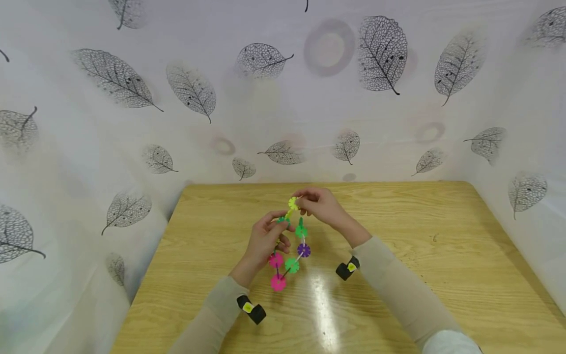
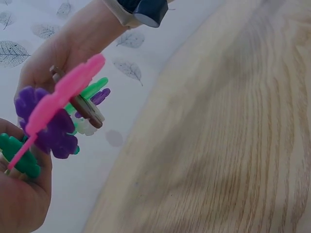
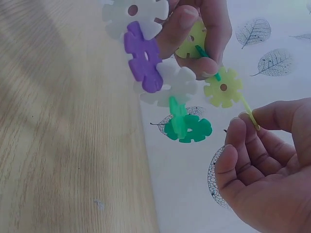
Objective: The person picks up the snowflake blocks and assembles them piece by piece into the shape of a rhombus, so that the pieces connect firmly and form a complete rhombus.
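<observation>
A chain of interlocking plastic snowflake discs hangs between both hands. My right hand (image 1: 325, 207) pinches the yellow disc (image 1: 293, 203) at the chain's upper end between thumb and fingers. Seen in the right wrist view, that disc stands edge-on and is slotted into another yellow disc (image 3: 223, 87). Just below, my left hand (image 1: 264, 240) grips the chain at a dark green disc (image 1: 283, 222). A pink disc (image 1: 278, 282) forms the chain's lowest point. The other strand rises through a purple disc (image 1: 303, 250) to a green disc (image 1: 301, 231). Fingers hide several discs.
The chain is held over a wooden table (image 1: 442, 255). White cloth (image 1: 283, 113) printed with leaves hangs behind and at the sides. Black camera mounts (image 1: 347, 268) are strapped to both wrists.
</observation>
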A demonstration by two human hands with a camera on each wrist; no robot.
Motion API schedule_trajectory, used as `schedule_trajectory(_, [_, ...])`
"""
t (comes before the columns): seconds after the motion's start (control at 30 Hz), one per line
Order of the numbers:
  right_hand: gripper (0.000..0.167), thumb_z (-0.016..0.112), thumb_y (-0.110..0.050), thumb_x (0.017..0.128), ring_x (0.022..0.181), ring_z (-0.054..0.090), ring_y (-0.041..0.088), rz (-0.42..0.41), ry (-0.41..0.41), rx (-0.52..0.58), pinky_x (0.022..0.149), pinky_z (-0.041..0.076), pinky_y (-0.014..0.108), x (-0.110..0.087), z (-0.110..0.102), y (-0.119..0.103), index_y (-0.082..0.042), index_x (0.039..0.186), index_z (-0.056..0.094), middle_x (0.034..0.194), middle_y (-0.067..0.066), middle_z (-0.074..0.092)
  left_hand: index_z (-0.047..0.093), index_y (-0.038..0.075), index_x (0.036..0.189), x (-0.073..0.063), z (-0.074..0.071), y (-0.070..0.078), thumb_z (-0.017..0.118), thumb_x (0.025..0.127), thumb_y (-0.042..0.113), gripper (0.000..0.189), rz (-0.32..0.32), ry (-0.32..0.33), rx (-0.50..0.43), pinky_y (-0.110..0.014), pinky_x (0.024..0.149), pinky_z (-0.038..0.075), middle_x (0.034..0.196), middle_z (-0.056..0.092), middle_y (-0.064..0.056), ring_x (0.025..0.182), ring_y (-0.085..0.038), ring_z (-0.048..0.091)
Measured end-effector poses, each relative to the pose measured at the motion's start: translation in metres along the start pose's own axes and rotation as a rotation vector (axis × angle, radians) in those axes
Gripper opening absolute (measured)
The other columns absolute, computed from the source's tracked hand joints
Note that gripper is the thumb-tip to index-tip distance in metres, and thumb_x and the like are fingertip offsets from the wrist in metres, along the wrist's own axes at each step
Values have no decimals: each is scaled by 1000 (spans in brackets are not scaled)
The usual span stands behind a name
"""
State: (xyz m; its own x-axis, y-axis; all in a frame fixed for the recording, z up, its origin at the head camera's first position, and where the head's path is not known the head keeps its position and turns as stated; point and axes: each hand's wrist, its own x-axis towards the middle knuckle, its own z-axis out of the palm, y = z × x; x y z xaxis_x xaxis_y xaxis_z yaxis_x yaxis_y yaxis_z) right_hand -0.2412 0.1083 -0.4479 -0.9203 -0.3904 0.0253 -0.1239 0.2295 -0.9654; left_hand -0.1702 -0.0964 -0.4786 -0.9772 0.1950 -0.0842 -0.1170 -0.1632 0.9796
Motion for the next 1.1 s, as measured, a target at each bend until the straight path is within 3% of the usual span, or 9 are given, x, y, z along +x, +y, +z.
schedule_trajectory(0.23, [28,63,-16,104,81,67,25,-3,-6,-16,71,58,26,-2,0,0,0,127,71,88,5,73,58,2,141,0,0,0,59,106,5,35,-5,1,-3,-26,49,61,91,76,-3,54,-9,65])
schedule_trajectory(0.37, [28,65,-16,104,80,68,28,8,-6,-11,71,59,25,-1,-1,2,0,126,71,85,3,73,58,1,141,-1,1,1,59,106,5,35,-9,5,-7,-26,49,60,92,76,-4,53,-9,65])
schedule_trajectory(0.47, [28,65,-15,103,79,68,25,17,-2,-10,71,59,25,0,-1,3,1,126,71,84,0,73,58,1,141,-1,1,1,59,106,5,35,-12,7,-7,-26,49,60,92,77,-4,53,-9,65])
schedule_trajectory(0.63, [29,65,-13,103,77,67,19,28,-2,-15,74,62,29,0,-1,3,2,127,71,91,13,76,58,1,141,0,-1,0,58,106,6,35,-9,-4,-6,-25,49,60,91,76,-3,54,-8,65])
schedule_trajectory(0.8, [30,65,-16,103,78,67,16,20,-27,-44,76,64,30,-1,-1,3,1,127,73,96,15,77,56,1,142,1,-2,-1,58,107,8,35,-1,-24,-1,-25,50,61,89,76,3,55,-7,65])
schedule_trajectory(0.93, [29,65,-17,104,81,69,16,15,-35,-41,77,64,28,-1,-1,3,1,125,74,101,15,78,57,0,141,1,-2,-1,59,107,8,34,6,-32,1,-26,51,62,92,78,-2,56,-8,66])
schedule_trajectory(1.1, [27,65,-14,104,82,71,12,-3,-31,-31,84,67,39,0,0,3,3,123,74,109,20,77,56,-2,139,1,0,-1,58,107,6,33,14,-38,8,-26,53,63,93,77,-5,57,-9,67])
